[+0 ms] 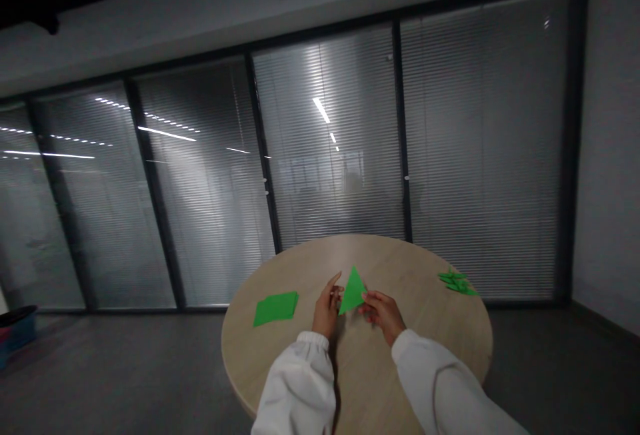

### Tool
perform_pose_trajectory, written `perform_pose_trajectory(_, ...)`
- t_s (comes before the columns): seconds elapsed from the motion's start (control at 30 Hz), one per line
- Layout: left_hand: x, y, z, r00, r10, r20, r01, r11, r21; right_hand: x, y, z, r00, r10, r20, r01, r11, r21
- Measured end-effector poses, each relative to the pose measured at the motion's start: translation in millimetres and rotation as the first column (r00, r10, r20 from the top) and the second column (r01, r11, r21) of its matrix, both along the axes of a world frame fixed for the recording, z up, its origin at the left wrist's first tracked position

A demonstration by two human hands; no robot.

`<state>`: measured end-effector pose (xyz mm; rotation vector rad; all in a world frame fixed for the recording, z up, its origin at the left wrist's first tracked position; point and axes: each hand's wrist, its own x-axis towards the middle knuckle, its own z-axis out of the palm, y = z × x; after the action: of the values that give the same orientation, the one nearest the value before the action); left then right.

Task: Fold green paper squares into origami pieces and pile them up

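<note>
A green sheet of paper [353,292], folded into a triangle with one point up, is held over the middle of the round table. My right hand [384,312] pinches its right-hand corner between thumb and fingers. Just left of the paper is my left hand [327,305], its fingers stretched and apart; whether a fingertip brushes the paper's edge I cannot tell. To the left on the table lies a flat stack of green paper [276,308]. Several small folded green paper pieces [457,282] lie in a heap near the right edge.
The round wooden table [370,382] has its rim close to both forearms. Behind it runs a glass partition [330,188] with blinds and dark frames. A dark bin-like container [19,328] stands on the floor at far left.
</note>
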<state>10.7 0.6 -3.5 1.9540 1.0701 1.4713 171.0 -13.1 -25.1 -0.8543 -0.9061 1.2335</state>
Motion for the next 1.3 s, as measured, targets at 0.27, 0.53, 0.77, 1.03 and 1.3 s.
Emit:
perform_pose_trajectory(0.27, 5.5, -0.9, -3.0, 0.952, -0.228, 0.206, 0.258, 0.957, -0.131, 5.4, -0.1, -4.1, 0.996, 0.073, -0.049, -0.074, 0.997, -0.026)
perform_pose_trajectory(0.53, 9.6, 0.6, 1.0, 0.899, -0.151, 0.41, 0.266, 0.934, -0.238, 5.6, -3.1, -0.5, 0.996, 0.076, 0.043, -0.077, 0.997, 0.027)
perform_pose_trajectory(0.77, 9.1, 1.4, -0.2, 0.889, -0.169, 0.426, 0.303, 0.914, -0.269, 5.1, -1.5, 2.4, 0.995, -0.007, 0.099, -0.011, 0.984, 0.176)
perform_pose_trajectory(1.03, 11.7, 0.5, -3.7, 0.894, -0.24, 0.379, 0.352, 0.899, -0.261, 5.2, 4.2, 1.5, 0.995, -0.073, 0.068, 0.056, 0.973, 0.225)
perform_pose_trajectory(1.3, 12.1, -1.6, -7.0, 0.89, -0.321, 0.325, 0.416, 0.863, -0.286, 6.5, 10.1, -4.9, 0.989, -0.124, 0.08, 0.104, 0.97, 0.221)
